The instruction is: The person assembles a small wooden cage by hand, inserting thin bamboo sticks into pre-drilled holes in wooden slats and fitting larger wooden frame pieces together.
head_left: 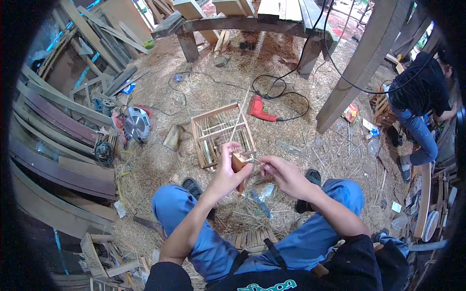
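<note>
My left hand [224, 174] is closed round a small reddish-brown wooden piece [238, 163], held upright in front of my knees. Close to its right side, my right hand [284, 175] pinches a thin, light sliver [256, 160] that points at the wooden piece. Whether the sliver touches the wood is too small to tell. Just beyond my hands, a shallow wooden frame [195, 137] with a crossbar and thin light strips lies on the ground. A long thin stick [238, 123] leans across it.
A red power tool [262, 110] with a looped black cable lies beyond the frame. At the left are a circular saw [137, 124] and stacked boards [53, 119]. A wooden post [361, 63] stands at the right, near another person [420, 92]. Shavings cover the ground; a workbench [242, 23] stands at the back.
</note>
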The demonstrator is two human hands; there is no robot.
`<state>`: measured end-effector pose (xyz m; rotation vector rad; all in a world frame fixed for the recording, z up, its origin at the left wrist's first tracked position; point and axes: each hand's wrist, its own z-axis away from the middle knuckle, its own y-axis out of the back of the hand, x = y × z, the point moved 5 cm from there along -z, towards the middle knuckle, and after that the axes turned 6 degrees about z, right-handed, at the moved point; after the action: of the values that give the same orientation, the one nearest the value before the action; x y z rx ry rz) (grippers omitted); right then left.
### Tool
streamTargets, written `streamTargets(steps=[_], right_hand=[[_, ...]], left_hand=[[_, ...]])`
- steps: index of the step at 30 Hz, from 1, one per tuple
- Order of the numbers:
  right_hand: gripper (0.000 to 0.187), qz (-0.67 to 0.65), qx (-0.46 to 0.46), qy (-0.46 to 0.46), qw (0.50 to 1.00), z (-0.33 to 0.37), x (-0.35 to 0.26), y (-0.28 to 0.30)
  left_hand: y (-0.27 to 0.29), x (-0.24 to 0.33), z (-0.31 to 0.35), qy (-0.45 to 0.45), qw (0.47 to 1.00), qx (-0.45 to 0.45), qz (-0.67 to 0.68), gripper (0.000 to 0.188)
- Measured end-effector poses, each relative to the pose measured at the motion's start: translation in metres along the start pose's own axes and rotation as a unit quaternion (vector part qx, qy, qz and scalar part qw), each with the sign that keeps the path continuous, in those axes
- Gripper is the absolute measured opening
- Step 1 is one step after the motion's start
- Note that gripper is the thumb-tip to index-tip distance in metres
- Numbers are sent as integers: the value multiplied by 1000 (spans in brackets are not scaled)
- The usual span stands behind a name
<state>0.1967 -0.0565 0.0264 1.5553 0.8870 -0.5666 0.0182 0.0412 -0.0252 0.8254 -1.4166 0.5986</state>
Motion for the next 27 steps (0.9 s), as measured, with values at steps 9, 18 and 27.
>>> streamTargets(steps=[9, 18, 27], right_hand=[[39, 116, 44, 26, 992, -14, 34, -21], [26, 136, 29, -6, 990, -46, 44, -39], [18, 164, 2, 22, 986, -76, 46, -72]], left_hand=[[-5, -27, -26, -28, 966, -19, -258, 97], [35, -48, -34, -27, 942, 52, -331, 75], [81, -74, -32, 2, 934, 50, -354, 64]])
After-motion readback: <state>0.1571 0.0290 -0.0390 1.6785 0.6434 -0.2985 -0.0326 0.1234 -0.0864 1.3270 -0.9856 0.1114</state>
